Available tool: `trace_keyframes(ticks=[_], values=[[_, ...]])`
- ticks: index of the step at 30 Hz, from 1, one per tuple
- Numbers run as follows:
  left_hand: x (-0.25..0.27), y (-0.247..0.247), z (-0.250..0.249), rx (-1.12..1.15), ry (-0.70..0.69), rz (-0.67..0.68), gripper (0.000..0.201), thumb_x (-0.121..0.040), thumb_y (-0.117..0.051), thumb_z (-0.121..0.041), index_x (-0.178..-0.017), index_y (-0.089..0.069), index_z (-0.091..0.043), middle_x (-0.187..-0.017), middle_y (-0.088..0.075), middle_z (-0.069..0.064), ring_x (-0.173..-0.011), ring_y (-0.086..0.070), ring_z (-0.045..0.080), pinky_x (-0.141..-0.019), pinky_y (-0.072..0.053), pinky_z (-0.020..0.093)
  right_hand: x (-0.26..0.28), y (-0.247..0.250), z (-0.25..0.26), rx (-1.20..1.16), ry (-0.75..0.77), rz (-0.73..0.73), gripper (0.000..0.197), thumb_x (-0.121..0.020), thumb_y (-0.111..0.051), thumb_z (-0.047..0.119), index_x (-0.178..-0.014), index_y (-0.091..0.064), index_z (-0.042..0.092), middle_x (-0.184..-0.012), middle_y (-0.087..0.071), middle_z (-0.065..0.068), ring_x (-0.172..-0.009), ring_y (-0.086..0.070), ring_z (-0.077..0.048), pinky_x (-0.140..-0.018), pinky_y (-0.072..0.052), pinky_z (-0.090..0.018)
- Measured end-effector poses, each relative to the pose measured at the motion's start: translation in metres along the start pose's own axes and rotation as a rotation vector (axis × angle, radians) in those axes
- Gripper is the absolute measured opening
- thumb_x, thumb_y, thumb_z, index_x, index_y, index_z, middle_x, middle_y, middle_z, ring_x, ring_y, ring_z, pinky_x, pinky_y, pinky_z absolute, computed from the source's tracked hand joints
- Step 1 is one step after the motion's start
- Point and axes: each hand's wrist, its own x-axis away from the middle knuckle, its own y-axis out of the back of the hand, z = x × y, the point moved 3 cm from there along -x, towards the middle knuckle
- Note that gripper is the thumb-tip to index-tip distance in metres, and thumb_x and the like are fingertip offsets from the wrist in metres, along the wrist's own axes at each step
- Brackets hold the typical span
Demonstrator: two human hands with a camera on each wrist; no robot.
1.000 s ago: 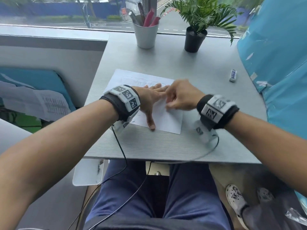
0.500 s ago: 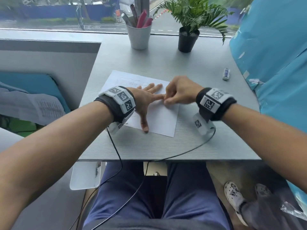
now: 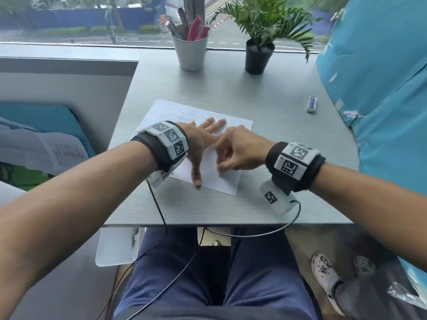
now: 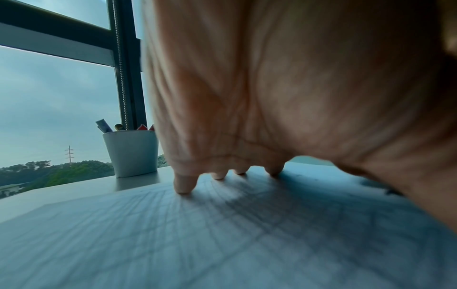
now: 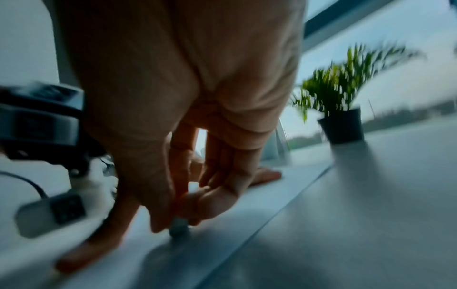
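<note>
So the sheet of paper (image 3: 171, 112) lies flat on the grey table (image 3: 231, 84), roughly in the middle, a bit skewed, with its near edge not far from the table's near edge. The left hand (image 3: 201, 139) is laid palm down on it with the fingers straight and spread wide. The thumb (image 3: 196, 176) points back toward the near edge of the sheet, and in the left wrist view the fingertips (image 4: 184, 183) touch the paper, which has faint pencil lines all over it.

The right hand (image 3: 240, 148) sits just to the right of the left one, close enough that they touch or almost touch near the knuckles. Its fingers are curled in narrow, and in the right wrist view they pinch a little grey thing (image 5: 178, 229) against the thumb, with its tip down on the paper near the sheet's right edge. That view is pretty blurred, so I honestly can't tell what the thing is.

Other stuff: a white cup (image 3: 190, 53) with pens at the far edge by the window, a potted plant (image 3: 258, 56) just right of it, and an eraser (image 3: 312, 104) lying well off to the right of the paper.
</note>
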Motion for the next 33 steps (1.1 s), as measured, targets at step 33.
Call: trace_keyframes(ticks=[33], values=[[-0.005,-0.002,0.002,0.177,-0.036,-0.131,0.149,-0.044,-0.087,-0.07,-0.157,0.005,-0.04,-0.162,0.029,-0.01,-0.148,0.028,0.02,-0.117,0.01,0.064,-0.006,-0.001,0.01,-0.021,-0.059,-0.048,0.009,-0.072,-0.081,0.019,-0.067,-0.073,0.018,-0.07,-0.064,0.011,-0.064,-0.059,-0.002,-0.057,-0.05,-0.02]])
